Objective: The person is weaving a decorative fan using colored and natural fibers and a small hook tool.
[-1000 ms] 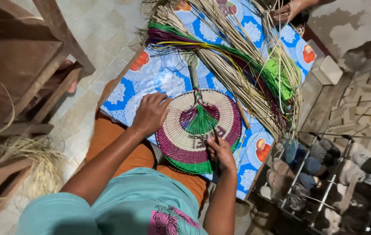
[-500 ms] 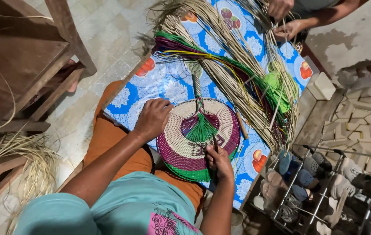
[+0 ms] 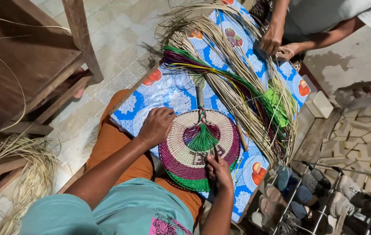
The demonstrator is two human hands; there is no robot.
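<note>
Resting flat on the left edge of the round woven fan (image 3: 198, 150), the left hand (image 3: 157, 126) presses it down with fingers spread and closing on nothing, while the right hand (image 3: 218, 170) sits at the fan's near rim with its grip pinched shut on a thin dark tool (image 3: 215, 153), whose tip points into the weave. The fan lies on a tabletop covered with a blue patterned cloth (image 3: 168, 93), its near rim overhanging the person's lap in orange trousers (image 3: 111, 143). Judging by its look, the fan is mostly made: rings of natural, purple and green run out to the rim, a green tassel (image 3: 203, 140) spreads at its centre, and a braided handle (image 3: 199, 93) runs away from it. What seems left is finishing near the rim, where the tool works. Beyond the fan lie loose bundles of natural, purple and green fibre strands (image 3: 237, 82). Past those, another person's hands (image 3: 277, 41) handle strands. Right of the fan stands a shoe rack (image 3: 325, 191).
</note>
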